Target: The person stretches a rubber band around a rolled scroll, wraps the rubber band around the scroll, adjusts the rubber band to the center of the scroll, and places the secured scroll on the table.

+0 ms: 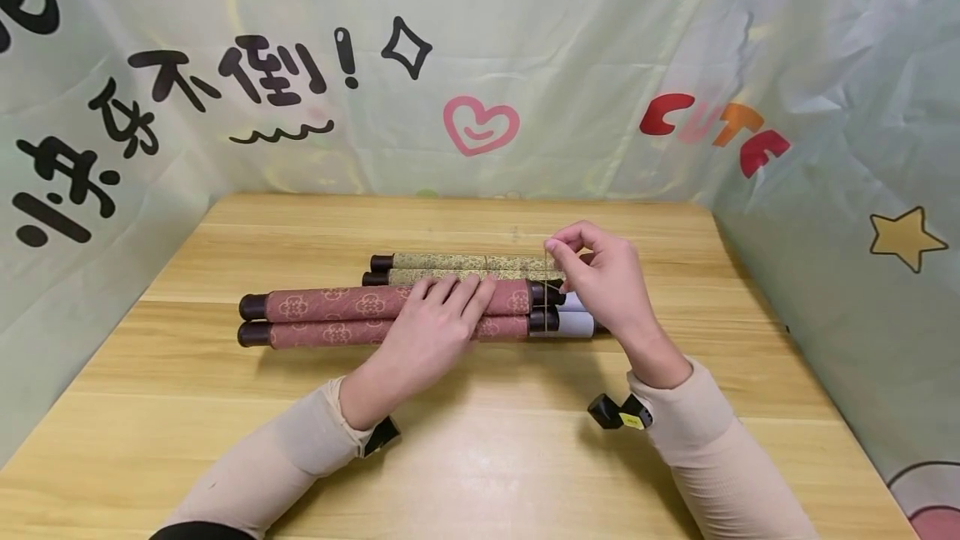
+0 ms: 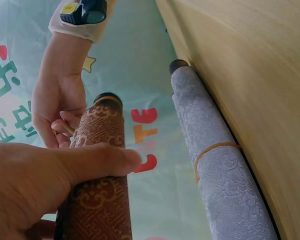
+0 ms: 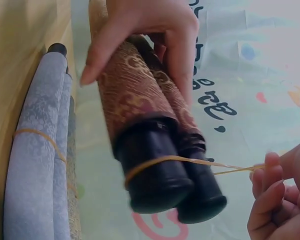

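My left hand grips a pair of red scrolls with gold flower patterns, held side by side above the table. Its thumb lies along the near roll in the left wrist view. At the scrolls' right end, my right hand pinches a thin tan rubber band and pulls it out to one side. The band loops round the black end knobs of the pair and is stretched taut between them and the fingertips.
Pale blue-white scrolls, bound with a rubber band, lie on the wooden table beneath the red pair. Behind them lie yellow-green patterned scrolls. A printed cloth walls the table's back and sides.
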The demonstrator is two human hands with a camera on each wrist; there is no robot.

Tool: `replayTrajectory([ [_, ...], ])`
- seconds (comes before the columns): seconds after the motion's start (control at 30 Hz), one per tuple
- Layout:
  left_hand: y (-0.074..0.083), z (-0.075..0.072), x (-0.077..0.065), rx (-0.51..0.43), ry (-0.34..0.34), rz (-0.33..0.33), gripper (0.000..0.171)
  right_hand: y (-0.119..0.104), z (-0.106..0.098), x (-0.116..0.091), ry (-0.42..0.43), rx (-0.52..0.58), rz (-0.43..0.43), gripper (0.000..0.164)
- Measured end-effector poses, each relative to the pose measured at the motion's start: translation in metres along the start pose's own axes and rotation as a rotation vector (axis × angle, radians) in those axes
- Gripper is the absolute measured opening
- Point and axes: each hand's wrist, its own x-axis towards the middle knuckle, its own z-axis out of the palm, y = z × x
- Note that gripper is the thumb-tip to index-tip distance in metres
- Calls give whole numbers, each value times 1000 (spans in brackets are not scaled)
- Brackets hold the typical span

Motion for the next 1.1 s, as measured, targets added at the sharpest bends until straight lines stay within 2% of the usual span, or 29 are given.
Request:
replayTrajectory([
  [0.1,-1,0,-1,-6,34,-22,57,0,0,0,7,32,28,18],
  [0.27,-3,2,0,-33,96,-33,81,1,-1,1,10,78,76,22],
  [0.4,-5,3,0,-62,152,-32,87,2,-3,3,18,192,150,21],
  [0.57,-7,3,1,-94,250,-20,88,1,-4,5,13,495,226,10],
  [0.73,-13,1,2,-106,355,-26,88,-2,-1,3,-37,785,268,16],
  [0.93,-22,-4,3,-135,457,-67,84,-7,3,-2,-106,1120,382,17],
  [1.1,-30,-9,5,-181,503,-132,85,-10,10,-7,-159,1404,439,18],
])
